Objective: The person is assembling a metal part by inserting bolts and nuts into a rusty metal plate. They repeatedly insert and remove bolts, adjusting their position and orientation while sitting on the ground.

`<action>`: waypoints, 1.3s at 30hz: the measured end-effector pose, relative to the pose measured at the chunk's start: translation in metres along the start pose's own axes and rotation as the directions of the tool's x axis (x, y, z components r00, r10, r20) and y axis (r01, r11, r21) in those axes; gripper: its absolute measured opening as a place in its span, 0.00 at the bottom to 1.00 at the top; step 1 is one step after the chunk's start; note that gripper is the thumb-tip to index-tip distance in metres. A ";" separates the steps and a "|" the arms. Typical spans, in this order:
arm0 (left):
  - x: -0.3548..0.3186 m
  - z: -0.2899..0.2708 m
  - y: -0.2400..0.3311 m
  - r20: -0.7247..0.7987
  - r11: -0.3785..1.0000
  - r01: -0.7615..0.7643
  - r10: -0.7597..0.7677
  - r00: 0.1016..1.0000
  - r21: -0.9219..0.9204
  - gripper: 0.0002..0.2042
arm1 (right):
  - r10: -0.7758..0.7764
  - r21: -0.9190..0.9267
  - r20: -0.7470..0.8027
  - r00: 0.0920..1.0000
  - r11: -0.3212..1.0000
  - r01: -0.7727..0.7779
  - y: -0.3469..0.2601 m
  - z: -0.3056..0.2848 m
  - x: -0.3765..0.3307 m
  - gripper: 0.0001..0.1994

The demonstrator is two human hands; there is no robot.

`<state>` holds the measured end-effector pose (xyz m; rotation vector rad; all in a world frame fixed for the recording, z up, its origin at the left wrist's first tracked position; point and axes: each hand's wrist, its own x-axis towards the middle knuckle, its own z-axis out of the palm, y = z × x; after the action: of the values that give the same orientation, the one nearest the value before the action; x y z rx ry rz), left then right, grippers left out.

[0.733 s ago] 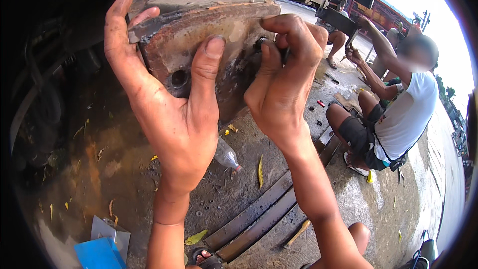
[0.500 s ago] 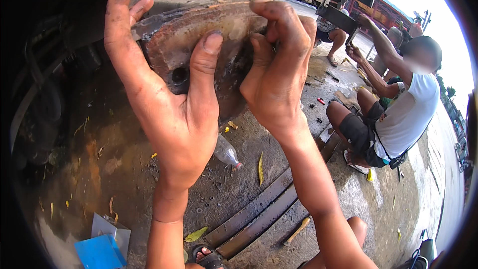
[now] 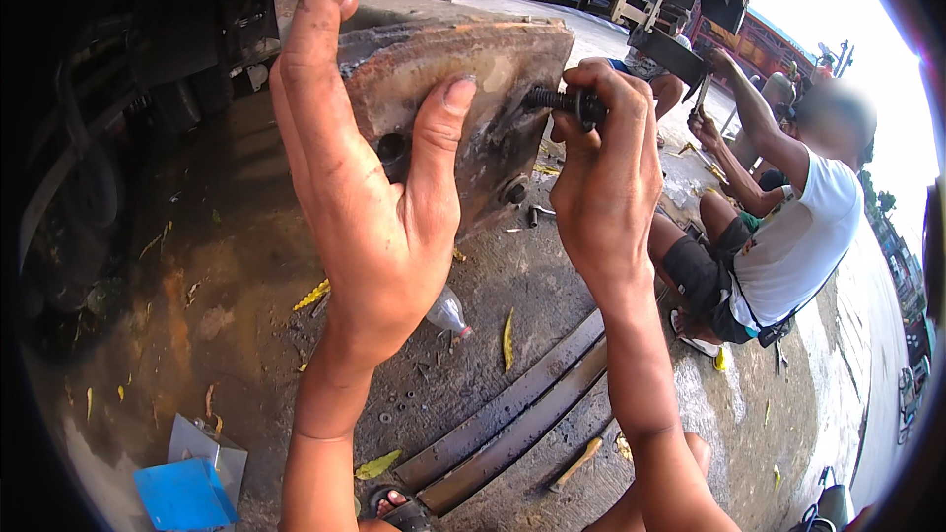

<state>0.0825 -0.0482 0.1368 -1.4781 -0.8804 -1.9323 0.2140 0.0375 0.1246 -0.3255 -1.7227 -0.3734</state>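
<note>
A rusty, thick metal plate stands in front of me at the vehicle's underside. My left hand grips its left side, thumb pressed to the near face and long fingers stretched up past the edge. At the plate's upper right, a dark threaded bolt sticks out toward my right hand. The closed fingers of that hand hold the bolt's outer end, around a nut or washer. Beside my left thumb is a round hole. Another bolt end shows lower right on the plate.
Long curved metal strips and a wooden-handled tool lie on the concrete, near a plastic bottle. A blue sheet lies lower left. At right a person squats, arms raised to a metal part.
The view has shifted, so the plate and my left hand sit further right. My right hand has moved off the plate's face to the right, and the bolt has come into sight in its fingers.
</note>
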 end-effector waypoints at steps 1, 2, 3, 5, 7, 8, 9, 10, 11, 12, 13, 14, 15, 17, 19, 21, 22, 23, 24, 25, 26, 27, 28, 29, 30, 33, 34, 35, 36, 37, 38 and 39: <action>0.000 -0.001 0.000 0.004 1.000 -0.005 0.005 1.000 -0.024 0.30 | -0.028 -0.015 -0.004 1.000 1.000 0.028 0.002 0.000 -0.002 0.20; -0.001 -0.002 -0.001 0.008 0.999 -0.008 0.008 1.000 -0.045 0.30 | -0.056 -0.029 -0.007 0.998 0.998 0.056 0.006 0.001 -0.005 0.19; -0.002 -0.005 -0.007 0.014 0.998 -0.040 0.040 0.999 -0.051 0.30 | -0.086 -0.047 -0.009 0.996 0.995 0.085 0.009 0.000 -0.006 0.18; -0.004 -0.004 -0.009 0.008 0.997 -0.059 0.059 0.998 -0.045 0.30 | -0.096 -0.132 -0.009 0.995 0.987 0.094 0.011 -0.001 -0.007 0.16; -0.003 -0.001 -0.005 -0.002 0.998 -0.060 0.060 0.998 -0.007 0.30 | -0.094 -0.176 0.018 0.995 0.980 0.095 0.011 -0.001 -0.011 0.16; -0.003 0.000 -0.004 -0.008 0.997 -0.072 0.072 0.997 0.017 0.31 | -0.108 -0.191 0.032 0.994 0.975 0.112 0.009 -0.003 -0.010 0.17; -0.003 0.000 -0.007 -0.010 0.992 -0.113 0.113 0.993 0.051 0.31 | -0.141 -0.197 0.014 0.990 0.970 0.141 0.007 -0.002 -0.008 0.17; -0.002 0.000 -0.004 0.001 0.991 -0.114 0.115 0.993 0.063 0.32 | -0.175 -0.204 -0.005 0.985 0.964 0.170 0.007 0.000 -0.005 0.17; -0.001 0.000 -0.001 0.013 0.990 -0.119 0.118 0.993 0.074 0.32 | -0.208 -0.211 -0.022 0.978 0.957 0.199 0.006 0.001 -0.003 0.17; 0.003 0.000 0.010 0.030 0.995 -0.080 0.078 0.997 0.063 0.32 | -0.189 -0.212 0.006 0.982 0.959 0.186 0.004 -0.002 -0.001 0.18; 0.004 0.000 0.013 0.026 0.996 -0.072 0.070 0.997 0.059 0.33 | -0.179 -0.203 -0.005 0.984 0.963 0.174 0.003 -0.003 0.000 0.17; 0.005 0.000 0.013 0.023 0.997 -0.061 0.059 0.998 0.056 0.33 | -0.169 -0.195 -0.015 0.986 0.967 0.163 0.001 -0.003 0.001 0.17; 0.004 0.002 0.008 0.000 0.995 -0.083 0.083 0.997 0.060 0.33 | -0.158 -0.186 -0.028 0.987 0.971 0.150 0.000 -0.003 0.000 0.16; 0.003 0.002 0.008 -0.019 0.993 -0.076 0.078 0.997 0.087 0.33 | -0.150 -0.196 -0.016 0.989 0.970 0.144 0.001 0.000 0.000 0.15; 0.004 0.002 0.014 -0.010 0.993 -0.041 0.043 0.999 0.114 0.33 | -0.128 -0.219 0.037 0.991 0.967 0.133 0.000 -0.003 -0.001 0.17; 0.003 0.001 0.014 0.003 0.991 -0.050 0.050 0.999 0.120 0.33 | -0.096 -0.244 0.136 0.986 0.962 0.127 -0.005 -0.010 0.003 0.22; 0.002 0.000 0.009 0.004 0.989 -0.076 0.076 0.997 0.124 0.33 | -0.037 -0.265 0.148 0.988 0.961 0.075 -0.011 -0.009 0.005 0.25; 0.002 -0.001 0.004 0.007 0.986 -0.106 0.106 0.994 0.128 0.33 | 0.023 -0.285 0.158 0.987 0.958 0.024 -0.019 -0.006 0.008 0.29; 0.001 -0.001 -0.005 0.005 0.981 -0.144 0.144 0.990 0.129 0.33 | 0.083 -0.311 0.168 0.982 0.950 -0.026 -0.025 -0.003 0.009 0.32; 0.001 -0.001 -0.008 0.005 0.981 -0.152 0.153 0.988 0.118 0.33 | 0.059 -0.301 0.139 0.989 0.954 -0.015 -0.024 0.001 0.007 0.36; -0.001 -0.001 -0.011 0.003 0.981 -0.159 0.159 0.987 0.107 0.33 | 0.036 -0.290 0.108 0.993 0.957 -0.003 -0.021 0.006 0.002 0.40; -0.001 -0.002 -0.010 0.005 0.986 -0.141 0.141 0.990 0.090 0.33 | 0.012 -0.272 0.073 0.997 0.962 0.009 -0.018 0.013 -0.003 0.45; 0.000 -0.002 -0.007 0.004 0.991 -0.117 0.117 0.993 0.066 0.34 | 0.036 -0.178 0.107 0.994 0.984 -0.016 -0.014 0.019 -0.006 0.54; 0.001 -0.001 -0.004 -0.001 0.994 -0.095 0.095 0.995 0.044 0.34 | 0.026 -0.124 0.118 0.993 0.992 -0.012 -0.011 0.019 -0.008 0.54; 0.002 0.000 0.002 -0.007 0.998 -0.064 0.064 0.998 0.012 0.34 | 0.018 -0.074 0.130 0.991 0.997 -0.009 -0.011 0.017 -0.008 0.55; 0.001 -0.006 -0.006 0.007 0.998 -0.045 0.045 0.999 -0.045 0.35 | -0.059 0.059 0.161 0.985 0.997 0.050 -0.011 0.013 -0.003 0.53; -0.002 -0.008 -0.005 0.025 0.998 -0.012 0.013 1.000 -0.056 0.35 | -0.118 0.118 0.162 0.980 0.988 0.099 -0.012 0.012 -0.002 0.52; -0.004 -0.011 -0.002 0.041 0.998 0.023 -0.020 0.999 -0.065 0.35 | -0.037 0.239 0.218 0.975 0.971 -0.017 -0.015 0.010 -0.003 0.49; 0.000 -0.012 0.013 0.059 0.993 0.086 -0.081 0.995 -0.075 0.35 | 0.040 0.347 0.269 0.962 0.928 -0.135 -0.017 0.008 0.000 0.46; 0.001 -0.011 0.014 0.049 0.994 0.073 -0.069 0.996 -0.076 0.35 | 0.120 0.435 0.321 0.939 0.862 -0.259 -0.020 0.005 0.001 0.44; 0.002 -0.010 0.016 0.043 0.995 0.060 -0.057 0.997 -0.077 0.36 | 0.099 0.534 0.320 0.942 0.802 -0.265 -0.012 0.006 0.000 0.43; 0.003 -0.008 0.018 0.033 0.995 0.047 -0.044 0.998 -0.085 0.36 | 0.075 0.620 0.319 0.945 0.737 -0.268 -0.005 0.006 -0.002 0.43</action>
<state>0.0903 -0.0652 0.1416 -1.5531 -0.8615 -2.0076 0.2073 0.0356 0.1209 -0.0100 -1.9555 0.4537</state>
